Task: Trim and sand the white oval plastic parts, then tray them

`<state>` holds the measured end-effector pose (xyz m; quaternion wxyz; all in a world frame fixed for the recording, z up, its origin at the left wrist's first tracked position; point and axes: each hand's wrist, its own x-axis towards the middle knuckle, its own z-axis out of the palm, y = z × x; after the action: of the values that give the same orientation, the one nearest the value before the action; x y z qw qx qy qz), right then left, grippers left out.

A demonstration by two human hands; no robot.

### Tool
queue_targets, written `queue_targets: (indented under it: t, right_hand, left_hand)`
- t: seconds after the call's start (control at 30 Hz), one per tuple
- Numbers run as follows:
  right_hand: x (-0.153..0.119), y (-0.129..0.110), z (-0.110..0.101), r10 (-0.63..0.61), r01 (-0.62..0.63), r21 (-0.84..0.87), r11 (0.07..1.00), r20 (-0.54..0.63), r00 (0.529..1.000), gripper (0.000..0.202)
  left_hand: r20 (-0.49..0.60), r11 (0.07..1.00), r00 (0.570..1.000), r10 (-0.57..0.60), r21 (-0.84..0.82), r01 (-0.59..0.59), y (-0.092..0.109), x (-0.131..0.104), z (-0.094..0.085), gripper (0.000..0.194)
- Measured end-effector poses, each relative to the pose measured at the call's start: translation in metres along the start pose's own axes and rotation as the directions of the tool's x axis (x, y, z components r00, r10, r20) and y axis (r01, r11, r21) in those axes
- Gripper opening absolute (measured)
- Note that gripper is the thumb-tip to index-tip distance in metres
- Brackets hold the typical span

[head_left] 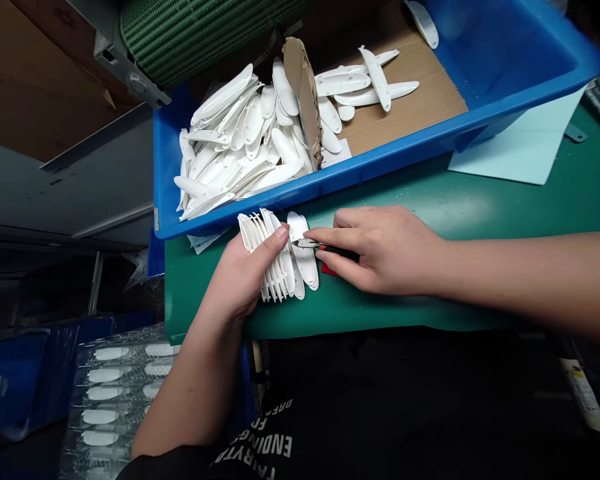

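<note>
Pliers (307, 244) right at the end of a fanned stack of white pieces (278, 272), just on the near side of the blue bin (405, 152)! The right hand (383, 250) grips the tool's handles, index finger stretched along toward the metal tips. And the left hand (243, 277)? Clutching that stack, thumb pressed across it, over the green tabletop (405, 317) in front of the bin. Whether the tips are biting anything, I can't tell from here.

Now the danger, as I judge it: that left thumb sits very near the tips, so a slip of the tool could nick it. Hold too loosely and the fan could slide apart; squeeze at a bad angle and a thin white edge could get scratched or chipped.
</note>
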<state>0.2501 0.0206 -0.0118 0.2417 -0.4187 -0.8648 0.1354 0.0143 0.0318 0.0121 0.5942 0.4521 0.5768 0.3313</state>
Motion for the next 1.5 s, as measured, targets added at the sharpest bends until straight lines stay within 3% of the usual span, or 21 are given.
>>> queue_targets:
  t: [0.4,0.5,0.6,0.7,0.83,1.2,1.5]
  right_hand:
    - [0.002,-0.001,-0.008,0.041,-0.036,-0.036,0.999,0.146,0.988,0.039]
    - [0.002,-0.002,-0.009,0.04,-0.037,-0.026,0.999,0.149,0.988,0.04]
    - [0.0,-0.004,-0.01,0.016,-0.015,-0.006,1.0,0.143,0.99,0.04]
    - [-0.002,-0.006,-0.01,-0.042,0.044,-0.008,0.999,0.139,0.989,0.039]
    - [-0.004,-0.008,-0.007,-0.138,0.147,-0.083,0.986,0.112,0.984,0.04]
    - [-0.004,-0.014,-0.004,-0.101,0.136,-0.204,0.969,0.175,0.979,0.042]
    - [-0.004,-0.017,-0.002,-0.075,0.121,-0.233,0.965,0.195,0.978,0.043]
  left_hand:
    - [-0.093,0.95,0.988,0.124,0.297,-0.091,0.001,0.006,-0.001,0.052]
    - [-0.101,0.955,0.99,0.097,0.288,-0.065,0.003,0.005,-0.001,0.046]
    - [-0.115,0.985,0.993,0.039,0.173,-0.018,0.007,0.003,0.002,0.041]
    - [-0.141,0.999,0.99,-0.02,0.043,0.026,0.011,0.0,0.008,0.041]
    - [-0.138,0.998,0.989,-0.057,-0.008,0.056,0.012,-0.004,0.017,0.042]
    - [-0.141,0.981,0.988,0.069,0.191,-0.041,0.006,-0.005,0.014,0.042]
    - [-0.141,0.973,0.986,0.086,0.226,-0.053,0.003,-0.004,0.014,0.04]
